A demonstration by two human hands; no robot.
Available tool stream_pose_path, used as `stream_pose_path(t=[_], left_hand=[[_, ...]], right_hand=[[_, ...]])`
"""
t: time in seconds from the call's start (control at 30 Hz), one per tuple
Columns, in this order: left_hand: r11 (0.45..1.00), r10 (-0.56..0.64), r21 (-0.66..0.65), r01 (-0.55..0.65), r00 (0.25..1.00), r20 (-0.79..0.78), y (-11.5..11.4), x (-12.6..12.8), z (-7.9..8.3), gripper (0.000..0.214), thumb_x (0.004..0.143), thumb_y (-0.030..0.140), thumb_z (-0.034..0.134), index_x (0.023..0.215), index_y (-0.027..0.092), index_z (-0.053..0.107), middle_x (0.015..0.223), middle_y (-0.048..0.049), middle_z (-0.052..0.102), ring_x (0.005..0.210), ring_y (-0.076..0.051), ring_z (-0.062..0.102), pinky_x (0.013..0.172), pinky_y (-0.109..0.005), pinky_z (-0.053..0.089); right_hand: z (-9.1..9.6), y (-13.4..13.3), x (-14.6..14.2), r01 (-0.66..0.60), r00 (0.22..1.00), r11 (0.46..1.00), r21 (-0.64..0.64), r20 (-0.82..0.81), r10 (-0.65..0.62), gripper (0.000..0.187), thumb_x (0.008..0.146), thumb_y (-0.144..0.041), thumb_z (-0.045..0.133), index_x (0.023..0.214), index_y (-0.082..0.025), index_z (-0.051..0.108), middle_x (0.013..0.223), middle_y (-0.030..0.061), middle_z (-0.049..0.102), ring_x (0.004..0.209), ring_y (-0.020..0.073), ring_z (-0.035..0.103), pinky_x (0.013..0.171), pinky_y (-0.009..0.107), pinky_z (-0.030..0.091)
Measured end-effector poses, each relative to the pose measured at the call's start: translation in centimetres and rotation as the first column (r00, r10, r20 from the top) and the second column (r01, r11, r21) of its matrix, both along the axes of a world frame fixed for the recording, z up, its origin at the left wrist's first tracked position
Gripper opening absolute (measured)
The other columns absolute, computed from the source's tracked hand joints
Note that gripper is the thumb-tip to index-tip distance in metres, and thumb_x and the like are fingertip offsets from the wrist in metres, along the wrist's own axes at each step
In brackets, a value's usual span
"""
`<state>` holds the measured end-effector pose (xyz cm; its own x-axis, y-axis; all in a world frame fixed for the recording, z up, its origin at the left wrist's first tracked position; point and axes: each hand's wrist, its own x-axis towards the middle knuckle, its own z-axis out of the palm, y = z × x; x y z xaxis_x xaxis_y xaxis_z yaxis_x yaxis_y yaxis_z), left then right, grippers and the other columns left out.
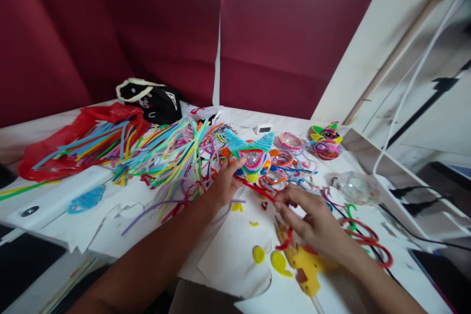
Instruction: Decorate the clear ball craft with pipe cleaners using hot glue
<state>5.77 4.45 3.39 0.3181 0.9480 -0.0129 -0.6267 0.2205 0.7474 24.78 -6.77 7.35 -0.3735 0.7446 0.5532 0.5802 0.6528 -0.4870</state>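
My left hand (225, 182) is closed on the lower left side of a colorful pipe-cleaner animal head (265, 143), its thumb on the front. The head has blue pointed ears, a clear domed middle and coiled orange, pink and yellow parts. A red pipe cleaner (259, 189) runs from beside my left fingers to my right hand (309, 216), which pinches its end. Under and beside my right hand lies a yellow glue gun (308, 267), partly hidden by it. Two yellow coils (258, 254) lie on the white paper below.
Loose pipe cleaners (165, 149) and a red plastic bag (40, 157) of more fill the left. A black pouch (162, 103) sits behind. A second pipe-cleaner figure (326, 142), a clear plastic bag (358, 188), red tubing (368, 240) and cables are at right.
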Motion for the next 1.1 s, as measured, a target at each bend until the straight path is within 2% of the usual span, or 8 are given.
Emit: stream_pose_path(t=[0.17, 0.33, 0.43, 0.53, 0.67, 0.83, 1.1], left_hand=[[0.999, 0.026, -0.023, -0.026, 1.0, -0.009, -0.1, 0.3, -0.5, 0.046, 0.066, 0.03, 0.091, 0.102, 0.024, 0.062, 0.092, -0.0026, 0.075, 0.1, -0.029, 0.073, 0.088, -0.046, 0.061], [1.0, -0.004, -0.02, 0.004, 1.0, -0.012, -0.6, 0.6, -1.1, 0.04, 0.07, 0.03, 0.089, 0.101, 0.021, 0.065, 0.095, -0.0055, 0.075, 0.091, -0.026, 0.074, 0.081, -0.043, 0.063], [1.0, -0.023, -0.012, 0.023, 1.0, -0.001, -0.8, 0.7, -1.3, 0.041, 0.071, 0.032, 0.089, 0.102, 0.023, 0.065, 0.098, -0.0042, 0.075, 0.091, -0.024, 0.074, 0.08, -0.041, 0.063], [0.999, -0.028, -0.034, 0.027, 0.999, -0.016, -0.9, 0.8, -1.1, 0.044, 0.067, 0.032, 0.091, 0.1, 0.023, 0.064, 0.099, -0.0034, 0.075, 0.094, -0.025, 0.074, 0.079, -0.042, 0.064], [0.997, -0.023, -0.076, 0.023, 1.0, 0.0, -1.3, 1.1, -0.8, 0.051, 0.062, 0.033, 0.093, 0.103, 0.023, 0.065, 0.102, -0.0052, 0.073, 0.096, -0.027, 0.073, 0.078, -0.044, 0.064], [0.997, -0.036, -0.061, 0.037, 0.999, 0.019, -1.6, 1.2, -0.8, 0.048, 0.064, 0.032, 0.092, 0.103, 0.023, 0.064, 0.104, -0.0065, 0.072, 0.1, -0.03, 0.071, 0.077, -0.042, 0.063], [0.996, -0.07, -0.06, 0.071, 0.997, 0.016, -1.6, 1.3, -1.2, 0.052, 0.068, 0.033, 0.09, 0.11, 0.025, 0.06, 0.111, -0.0071, 0.071, 0.108, -0.031, 0.07, 0.082, -0.044, 0.061]], right_hand=[[-0.7, 1.0, 1.6, 0.212, 0.973, 0.976, 0.056, -0.104, -0.206, 0.012, 0.098, -0.023, 0.06, 0.087, -0.022, 0.064, 0.075, -0.0015, 0.07, 0.063, 0.0109, 0.062, 0.058, 0.02, 0.049], [-1.3, 1.2, 1.3, 0.269, 0.963, 0.936, 0.229, -0.062, -0.262, 0.007, 0.098, -0.018, 0.059, 0.092, -0.022, 0.062, 0.07, -0.003, 0.064, 0.055, 0.0097, 0.058, 0.053, 0.02, 0.047], [-1.1, 1.2, 1.3, 0.235, 0.963, 0.888, 0.395, 0.027, -0.267, 0.006, 0.098, -0.015, 0.06, 0.097, -0.021, 0.06, 0.073, -0.0022, 0.061, 0.059, 0.0099, 0.057, 0.055, 0.021, 0.045], [-0.8, 1.4, 1.6, 0.175, 0.96, 0.86, 0.48, 0.11, -0.257, 0.009, 0.097, -0.01, 0.061, 0.101, -0.019, 0.06, 0.08, 0.0011, 0.063, 0.069, 0.0118, 0.059, 0.064, 0.024, 0.047], [-0.6, 1.9, 2.1, 0.094, 0.962, 0.853, 0.513, 0.172, -0.21, 0.015, 0.095, -0.004, 0.063, 0.104, -0.016, 0.06, 0.087, 0.005, 0.063, 0.077, 0.0147, 0.058, 0.069, 0.027, 0.047], [-1.0, 2.5, 2.5, -0.005, 0.949, 0.839, 0.545, 0.267, -0.167, 0.023, 0.092, 0.002, 0.062, 0.11, -0.012, 0.061, 0.089, 0.0098, 0.065, 0.08, 0.0189, 0.056, 0.067, 0.032, 0.045], [-1.2, 3.0, 2.5, -0.08, 0.905, 0.798, 0.597, 0.379, -0.193, 0.022, 0.091, 0.0, 0.065, 0.112, -0.005, 0.064, 0.091, 0.0147, 0.067, 0.081, 0.0219, 0.053, 0.069, 0.036, 0.044]])
